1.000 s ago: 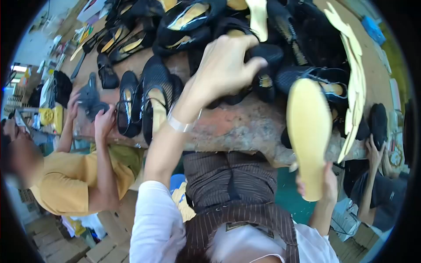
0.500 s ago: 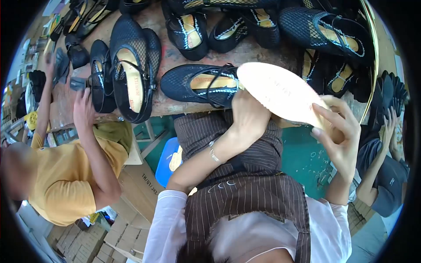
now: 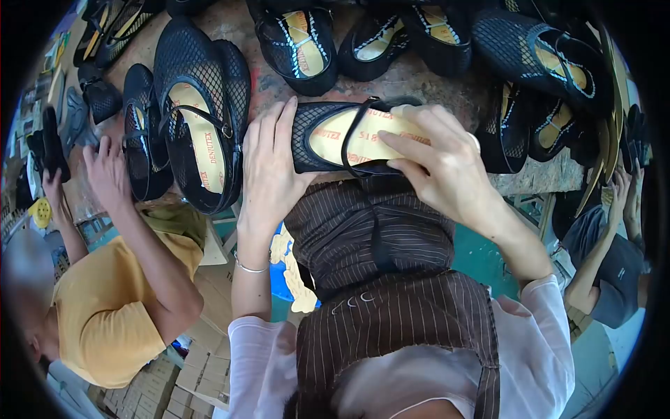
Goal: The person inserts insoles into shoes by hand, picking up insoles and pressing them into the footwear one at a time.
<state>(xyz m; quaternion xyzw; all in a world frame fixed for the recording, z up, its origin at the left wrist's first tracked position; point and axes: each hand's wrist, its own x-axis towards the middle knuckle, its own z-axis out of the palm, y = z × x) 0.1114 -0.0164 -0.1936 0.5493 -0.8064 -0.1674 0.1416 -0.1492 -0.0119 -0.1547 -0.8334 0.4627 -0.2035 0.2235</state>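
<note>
A black mesh shoe [image 3: 304, 150] with a strap lies sideways at the bench's near edge. My left hand [image 3: 269, 164] is wrapped over its toe end. A cream insole [image 3: 335, 140] with red lettering sits within the shoe's opening, under the strap. At the heel end, my right hand [image 3: 447, 150] grips the insole between thumb and fingers; part of the heel is hidden behind it. To the left stands a pair of black mesh shoes [image 3: 188, 59] with a lettered insole showing.
More black shoes [image 3: 300, 49] line the back of the worn bench [image 3: 265, 91]. On the left a co-worker in a yellow shirt [image 3: 118, 300] has hands near the bench; another in dark clothing [image 3: 614, 279] is at right. Below is a blue container [image 3: 280, 279] holding cream pieces.
The insole has moved from the air at right down into the shoe, with my right hand. My left hand has shifted from the heel to the toe end.
</note>
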